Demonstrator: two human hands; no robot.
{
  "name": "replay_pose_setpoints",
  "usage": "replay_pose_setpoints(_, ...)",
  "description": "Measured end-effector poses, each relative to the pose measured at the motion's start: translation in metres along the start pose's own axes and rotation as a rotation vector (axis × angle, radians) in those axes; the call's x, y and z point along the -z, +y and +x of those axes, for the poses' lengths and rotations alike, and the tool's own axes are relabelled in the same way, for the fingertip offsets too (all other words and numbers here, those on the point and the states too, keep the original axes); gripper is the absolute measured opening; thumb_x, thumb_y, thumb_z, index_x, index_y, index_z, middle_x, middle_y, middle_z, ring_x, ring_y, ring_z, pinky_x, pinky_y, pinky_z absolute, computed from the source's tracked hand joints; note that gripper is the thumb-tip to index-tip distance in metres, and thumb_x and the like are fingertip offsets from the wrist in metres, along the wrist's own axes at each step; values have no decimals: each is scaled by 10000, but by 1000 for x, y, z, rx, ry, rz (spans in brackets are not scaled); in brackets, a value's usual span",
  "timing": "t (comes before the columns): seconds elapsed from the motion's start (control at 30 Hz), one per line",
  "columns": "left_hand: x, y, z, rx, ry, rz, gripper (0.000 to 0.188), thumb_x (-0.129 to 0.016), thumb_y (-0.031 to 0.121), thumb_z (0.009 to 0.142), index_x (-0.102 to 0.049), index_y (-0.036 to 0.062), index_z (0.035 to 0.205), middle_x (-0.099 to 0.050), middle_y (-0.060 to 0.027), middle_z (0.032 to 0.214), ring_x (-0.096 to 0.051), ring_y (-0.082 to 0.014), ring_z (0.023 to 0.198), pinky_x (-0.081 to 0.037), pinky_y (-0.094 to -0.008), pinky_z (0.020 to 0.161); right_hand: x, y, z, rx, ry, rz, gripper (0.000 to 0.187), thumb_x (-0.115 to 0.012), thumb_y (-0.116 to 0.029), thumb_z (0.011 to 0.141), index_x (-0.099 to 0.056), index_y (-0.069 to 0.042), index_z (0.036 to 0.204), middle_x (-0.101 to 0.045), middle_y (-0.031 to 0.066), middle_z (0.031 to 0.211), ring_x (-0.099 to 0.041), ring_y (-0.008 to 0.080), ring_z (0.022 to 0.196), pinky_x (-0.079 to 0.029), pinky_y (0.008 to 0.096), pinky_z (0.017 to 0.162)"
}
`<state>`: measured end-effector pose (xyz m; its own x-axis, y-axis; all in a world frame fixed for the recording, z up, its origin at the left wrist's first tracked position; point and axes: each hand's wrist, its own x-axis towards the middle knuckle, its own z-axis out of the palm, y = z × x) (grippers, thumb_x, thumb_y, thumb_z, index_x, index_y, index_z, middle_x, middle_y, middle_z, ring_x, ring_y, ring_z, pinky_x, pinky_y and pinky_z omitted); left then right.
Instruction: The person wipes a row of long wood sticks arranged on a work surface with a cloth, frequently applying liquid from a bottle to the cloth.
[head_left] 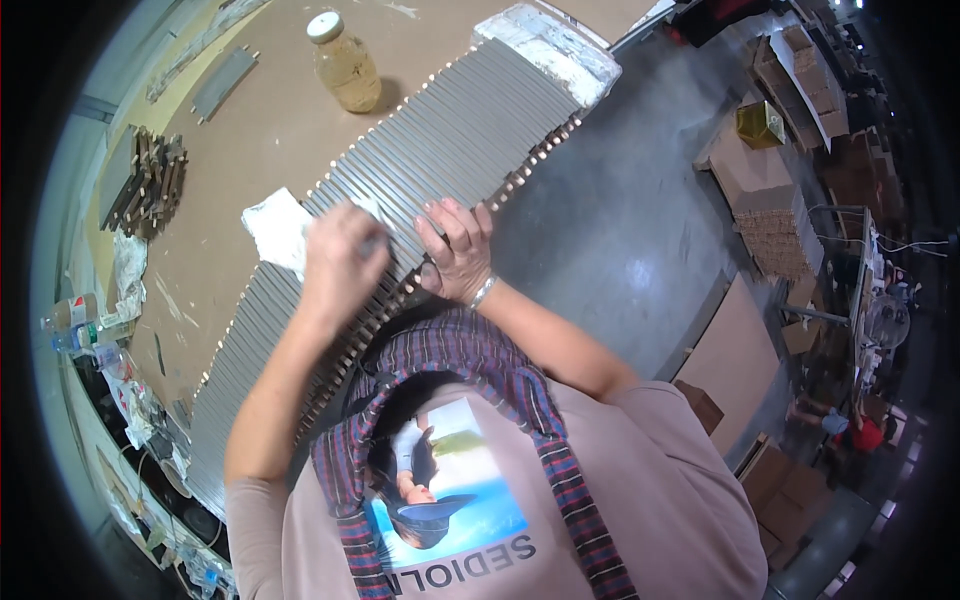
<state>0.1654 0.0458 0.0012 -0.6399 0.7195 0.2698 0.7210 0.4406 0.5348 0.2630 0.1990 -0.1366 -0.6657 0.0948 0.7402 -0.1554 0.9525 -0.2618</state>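
Note:
A long row of narrow grey slats (440, 130), with pale dowel ends along both sides, runs diagonally along the table's edge in front of me. My left hand (345, 255) is closed on a crumpled white cloth (276, 232) and presses down on the slats; motion blurs its fingers a little. Part of the cloth sticks out on the left of the hand. My right hand (458, 248) rests at the near edge of the row, fingers spread over the slats and thumb low by the dowel ends. It holds nothing loose that I can see.
A glass jar of yellowish liquid (346, 70) with a white lid stands beyond the row. A plastic-wrapped white block (560, 50) sits at the row's far end. Loose slats are piled (143, 182) at the left. Cardboard stacks (775, 225) stand on the floor at right.

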Motion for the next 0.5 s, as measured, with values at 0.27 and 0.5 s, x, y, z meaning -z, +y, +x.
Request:
replay_pose_setpoints(0.27, 0, -13, -3, 29, 15, 9, 123, -718, 33, 725, -665, 12, 834, -573, -149, 778, -593, -330, 805, -458, -433, 754, 2, -5, 0, -1, 8, 9, 555, -304, -476, 971, -543, -167, 1365, -518, 69, 1404, -411, 252, 1380, -170, 511, 1189)
replay_pose_setpoints(0.5, -3, -10, -9, -51, 51, 18, 66, -700, 1, 770, -667, 3, 827, -579, -142, 781, -580, -316, 771, -440, -426, 697, -2, -4, 0, 2, 20, 31, 556, -319, -473, 952, -556, -164, 1348, -528, 74, 1395, -425, 254, 1370, -172, 518, 1191)
